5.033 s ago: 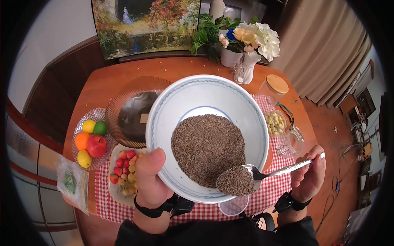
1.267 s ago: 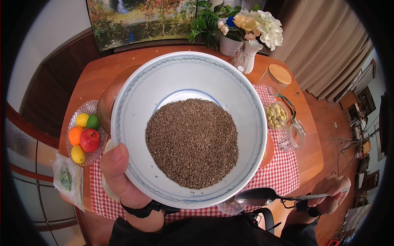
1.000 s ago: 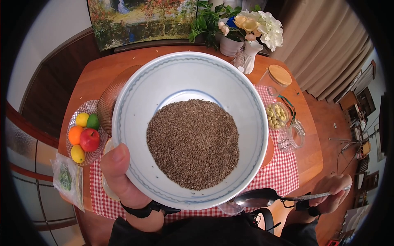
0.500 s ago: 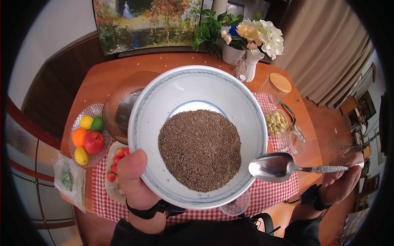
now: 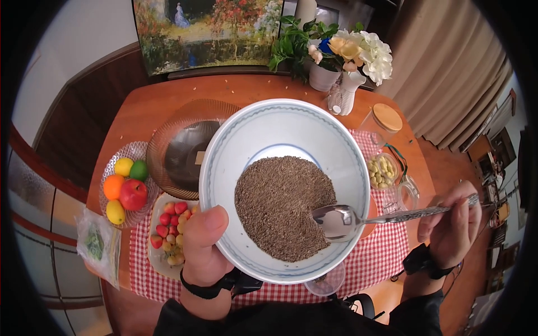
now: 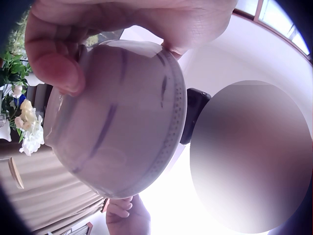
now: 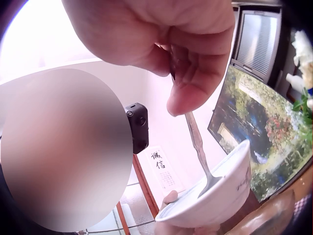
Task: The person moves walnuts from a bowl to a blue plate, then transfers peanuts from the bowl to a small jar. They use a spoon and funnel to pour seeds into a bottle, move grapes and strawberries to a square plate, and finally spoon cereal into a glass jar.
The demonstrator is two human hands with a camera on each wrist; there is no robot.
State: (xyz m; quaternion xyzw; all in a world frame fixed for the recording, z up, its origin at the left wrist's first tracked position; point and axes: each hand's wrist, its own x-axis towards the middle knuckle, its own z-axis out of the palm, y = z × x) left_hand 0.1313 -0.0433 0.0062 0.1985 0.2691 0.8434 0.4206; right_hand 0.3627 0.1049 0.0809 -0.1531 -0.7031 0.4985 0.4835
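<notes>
My left hand grips a white bowl with blue bands, thumb over the rim and fingers curled underneath, as the left wrist view shows. The bowl is held up over the table, tilted toward the head camera. Small brown-grey seeds fill its bottom. A metal spoon with a patterned handle is pinched in my right hand, to the right of the bowl. The spoon's tip dips into the right edge of the seeds. Below the bowl, a small clear cup is partly hidden.
On the wooden table lies a red checked cloth. At left are a glass fruit plate, a plastic bag, a tray of strawberries and grapes and a large brown glass bowl. Jars and a flower vase stand right.
Earlier the spoon carried a heap of seeds, then was lowered beside the bowl near the clear cup. It has come back up emptied, and its tip now enters the seeds. The left hand keeps its hold.
</notes>
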